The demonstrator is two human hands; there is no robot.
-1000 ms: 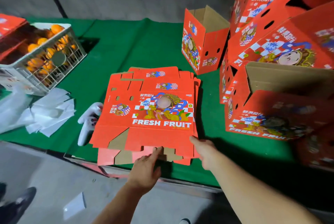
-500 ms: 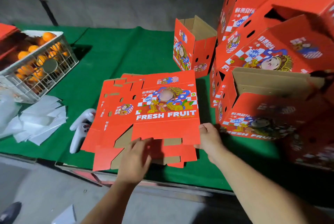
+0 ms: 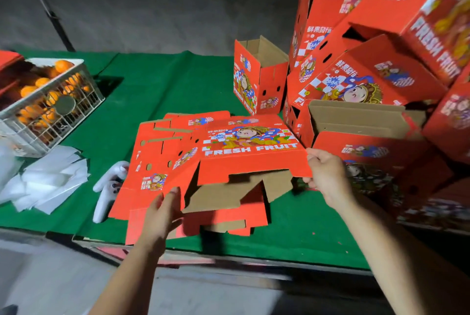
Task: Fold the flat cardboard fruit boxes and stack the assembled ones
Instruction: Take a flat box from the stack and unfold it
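A green-covered surface (image 3: 157,90) carries the work. Nearest, the left hand (image 3: 159,215) pinches the near left flap of the top flat box (image 3: 251,151), and the right hand (image 3: 328,177) grips its right edge, lifting it off the pile of flat boxes (image 3: 152,162). Beyond, the stack of assembled boxes (image 3: 381,73) leans untidily. Swinging the lifted box rightward could knock that stack over.

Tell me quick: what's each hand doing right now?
Left hand: grips the near-left flap of the top flat box.
Right hand: grips the same box's right edge, lifting it.
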